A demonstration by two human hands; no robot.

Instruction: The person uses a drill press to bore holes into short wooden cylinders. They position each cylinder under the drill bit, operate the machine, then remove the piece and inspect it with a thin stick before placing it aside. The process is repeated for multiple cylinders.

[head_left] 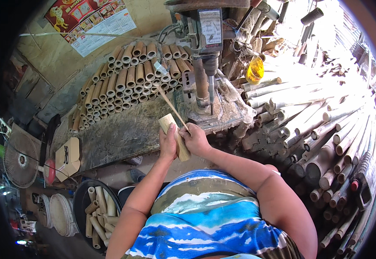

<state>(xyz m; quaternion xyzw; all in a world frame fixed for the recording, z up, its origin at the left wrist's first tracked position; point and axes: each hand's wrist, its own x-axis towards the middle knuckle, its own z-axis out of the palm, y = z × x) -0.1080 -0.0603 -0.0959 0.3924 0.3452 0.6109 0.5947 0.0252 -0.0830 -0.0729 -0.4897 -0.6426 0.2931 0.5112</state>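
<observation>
My left hand (168, 142) is closed round a short, pale piece of bamboo (182, 148), held at a slant in front of my shirt. Beside it, the fingers of my right hand (195, 139) pinch a thin wooden stick (172, 105). The stick runs up and away to the left, toward the stacked tubes. Near its far end is something pale and greyish (160, 67), whose kind I cannot make out. Just beyond my hands stands a drill press (202, 84) with its bit (211, 95) pointing down over a dusty base.
Cut bamboo tubes (129, 80) lie stacked on the dark workbench (119, 134). At the lower left, a black tub (82, 203) holds more tubes, near a fan (21, 159) and an open cardboard box (75, 151). Long bamboo poles (317, 129) fill the right side.
</observation>
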